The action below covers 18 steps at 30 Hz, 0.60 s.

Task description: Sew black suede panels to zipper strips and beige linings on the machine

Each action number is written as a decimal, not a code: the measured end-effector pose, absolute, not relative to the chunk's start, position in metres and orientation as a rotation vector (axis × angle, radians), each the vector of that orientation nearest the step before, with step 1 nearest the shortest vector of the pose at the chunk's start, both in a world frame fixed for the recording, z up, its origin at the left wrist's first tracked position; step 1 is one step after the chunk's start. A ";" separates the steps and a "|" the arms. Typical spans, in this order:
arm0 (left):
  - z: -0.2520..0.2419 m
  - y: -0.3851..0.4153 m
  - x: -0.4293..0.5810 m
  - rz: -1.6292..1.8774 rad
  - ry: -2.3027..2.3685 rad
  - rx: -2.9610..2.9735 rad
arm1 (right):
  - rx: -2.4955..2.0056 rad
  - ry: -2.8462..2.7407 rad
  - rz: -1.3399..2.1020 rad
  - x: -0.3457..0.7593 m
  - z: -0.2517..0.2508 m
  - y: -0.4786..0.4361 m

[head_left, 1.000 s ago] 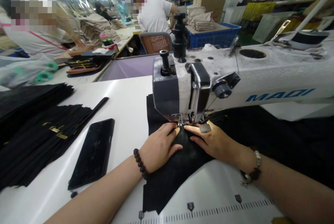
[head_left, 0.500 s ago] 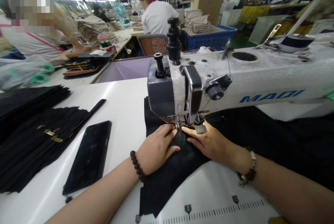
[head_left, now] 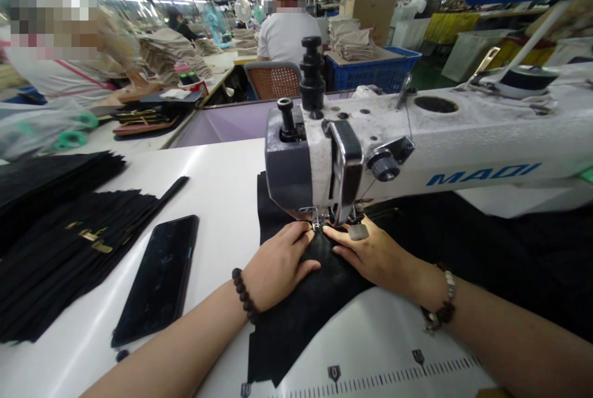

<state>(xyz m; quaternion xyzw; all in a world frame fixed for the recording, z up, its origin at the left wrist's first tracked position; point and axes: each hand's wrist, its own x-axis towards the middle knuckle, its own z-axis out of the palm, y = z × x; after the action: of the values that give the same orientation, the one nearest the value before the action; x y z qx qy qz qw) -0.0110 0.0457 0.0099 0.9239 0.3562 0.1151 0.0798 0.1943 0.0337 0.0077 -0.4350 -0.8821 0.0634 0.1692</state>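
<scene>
Black fabric (head_left: 319, 305) lies under the presser foot (head_left: 317, 222) of a white and grey sewing machine (head_left: 467, 138). My left hand (head_left: 280, 265) rests flat on the cloth, left of the foot, its fingertips close to the needle area and its thumb stretched apart. From the other side, my right hand (head_left: 370, 249) presses on the same cloth, index finger pointing at the foot and fingers spread. A small grey plate (head_left: 358, 232) covers part of that hand's fingers. More dark cloth (head_left: 486, 249) spreads beneath the machine arm and behind my right wrist.
On the white table (head_left: 217, 200) left of my hands lie a phone (head_left: 157, 280) and a stack of black pieces (head_left: 69, 243) with gold marks. A ruler strip (head_left: 370, 379) runs along the front. Beyond sit co-workers, one in a white shirt (head_left: 287, 36), near a blue crate (head_left: 370, 70).
The co-worker in the white shirt has straightened and turned away. The machine's head appears slightly shifted right and down in view. My hands and the fabric look almost unmoved.
</scene>
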 end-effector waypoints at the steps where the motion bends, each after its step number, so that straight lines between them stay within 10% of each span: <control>1: 0.010 0.046 -0.011 0.345 1.066 2.763 | -1.236 -2.506 0.173 0.194 0.007 0.034; 18: 0.011 0.049 -0.011 0.343 1.062 2.748 | -1.271 -2.511 0.163 0.192 0.007 0.034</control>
<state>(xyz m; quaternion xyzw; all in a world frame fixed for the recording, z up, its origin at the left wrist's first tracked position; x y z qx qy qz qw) -0.0109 0.0485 0.0106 0.9229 0.3567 0.1153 0.0875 0.1924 0.0345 0.0065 -0.4451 -0.8792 0.0571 0.1603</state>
